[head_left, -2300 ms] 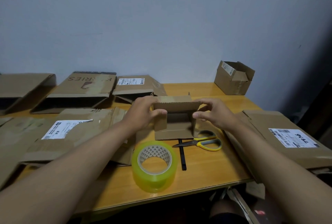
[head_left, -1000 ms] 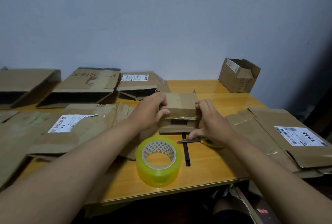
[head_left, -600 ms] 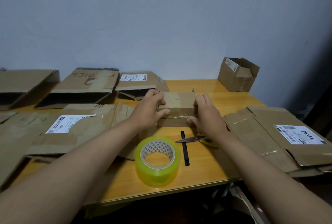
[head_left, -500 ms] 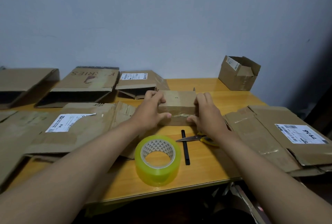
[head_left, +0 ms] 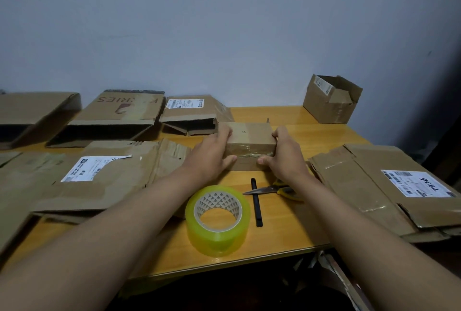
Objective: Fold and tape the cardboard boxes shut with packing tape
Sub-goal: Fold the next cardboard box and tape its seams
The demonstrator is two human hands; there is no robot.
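A small brown cardboard box (head_left: 249, 139) rests on the wooden table (head_left: 287, 233) at centre, its flap folded down over the front, where old clear tape shows. My left hand (head_left: 210, 154) grips its left end, thumb on the front face. My right hand (head_left: 284, 154) grips its right end, thumb on the front face too. A fat roll of yellowish packing tape (head_left: 217, 219) lies flat in front of the box, between my forearms.
Yellow-handled scissors (head_left: 277, 190) and a black stick (head_left: 257, 202) lie right of the roll. Flattened boxes (head_left: 99, 173) cover the left and a labelled one (head_left: 389, 185) the right. Open-sided boxes (head_left: 119, 116) line the wall; a small open box (head_left: 330, 99) stands at back right.
The box stood open toward me; its flap has been folded down and pressed shut. Both hands shifted from the top edge to the box's ends.
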